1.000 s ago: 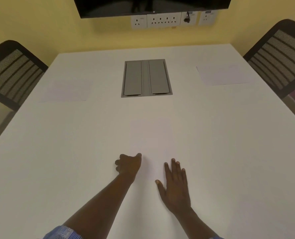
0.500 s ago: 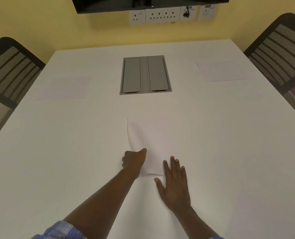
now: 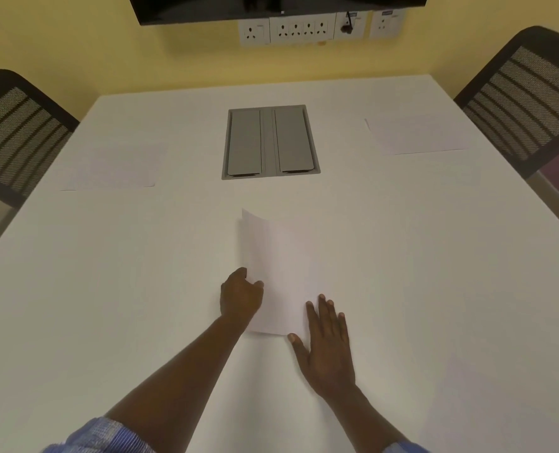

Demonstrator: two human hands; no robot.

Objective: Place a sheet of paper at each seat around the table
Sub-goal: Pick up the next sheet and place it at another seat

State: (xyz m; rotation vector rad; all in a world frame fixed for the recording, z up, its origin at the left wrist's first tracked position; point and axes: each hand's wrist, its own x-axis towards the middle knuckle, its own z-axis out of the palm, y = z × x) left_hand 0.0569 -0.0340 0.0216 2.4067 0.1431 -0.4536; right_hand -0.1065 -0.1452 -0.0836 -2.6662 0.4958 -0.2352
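Head view: white table [image 3: 402, 289]; left hand [image 3: 240, 297] pinching left edge of lifted, curling sheet [image 3: 276, 273], near centre; right hand [image 3: 327, 348] flat, fingers spread, just right of it; flat sheet far left [image 3: 114, 166], another far right [image 3: 415, 134]; chairs [image 3: 13, 135] either side

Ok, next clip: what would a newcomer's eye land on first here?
Probably the sheet of paper near the middle of the white table, its left edge lifted by the left hand while the right hand lies flat beside it. Next, the grey hatch set into the tabletop, with one sheet lying by the left chair and another by the right chair.
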